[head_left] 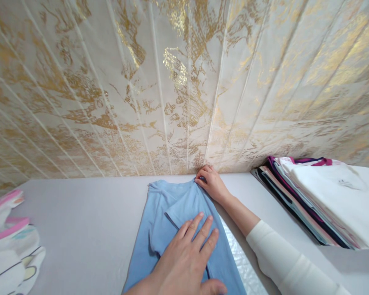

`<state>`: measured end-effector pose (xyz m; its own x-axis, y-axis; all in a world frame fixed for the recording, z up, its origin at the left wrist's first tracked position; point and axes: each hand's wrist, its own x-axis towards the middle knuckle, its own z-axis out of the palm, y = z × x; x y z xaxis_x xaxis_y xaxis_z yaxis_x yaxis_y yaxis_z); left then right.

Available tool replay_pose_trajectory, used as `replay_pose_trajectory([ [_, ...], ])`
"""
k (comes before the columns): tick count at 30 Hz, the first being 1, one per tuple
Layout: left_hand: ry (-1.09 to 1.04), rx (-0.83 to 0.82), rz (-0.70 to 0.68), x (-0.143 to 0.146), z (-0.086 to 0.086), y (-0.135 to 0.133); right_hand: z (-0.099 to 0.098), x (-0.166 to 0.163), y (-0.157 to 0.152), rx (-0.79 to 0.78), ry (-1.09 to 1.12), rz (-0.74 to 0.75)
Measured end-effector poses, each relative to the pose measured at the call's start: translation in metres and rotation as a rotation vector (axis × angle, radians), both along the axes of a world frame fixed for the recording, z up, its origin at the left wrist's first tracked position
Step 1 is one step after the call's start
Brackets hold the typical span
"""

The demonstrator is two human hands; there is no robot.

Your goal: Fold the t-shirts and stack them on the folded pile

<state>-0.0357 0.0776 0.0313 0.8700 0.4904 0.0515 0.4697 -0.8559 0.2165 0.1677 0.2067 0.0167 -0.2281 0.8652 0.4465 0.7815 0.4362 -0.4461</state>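
Note:
A light blue shirt [178,203] lies on the pale surface in front of me, with a sleeve folded in across its body. My left hand [187,252] rests flat on the folded part, fingers spread. At the shirt's far right corner, my right hand [212,183] pinches the edge of the cloth between thumb and fingers. A shiny silvery sheet [237,250] shows along the shirt's right side, partly under it. The near end of the shirt runs out of view.
To the right stands a stack of folded clothes [335,196] with a white top [341,184] uppermost. White clothing with pink trim [15,246] lies at the left edge. A white panelled wall with gold patterns [172,102] rises behind the pale surface [89,233].

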Motion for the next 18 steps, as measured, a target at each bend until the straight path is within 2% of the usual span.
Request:
replay_pose_trajectory([
  [6,0.002,0.062,0.005,0.001,-0.011,0.000,0.006,0.001,-0.009,0.029,0.008,0.006],
  [13,-0.032,0.180,-0.056,0.000,-0.023,-0.002,0.017,-0.012,-0.025,0.064,-0.136,0.252],
  [18,-0.027,0.184,-0.047,0.000,-0.025,-0.002,0.020,-0.018,-0.027,0.070,-0.279,0.291],
])
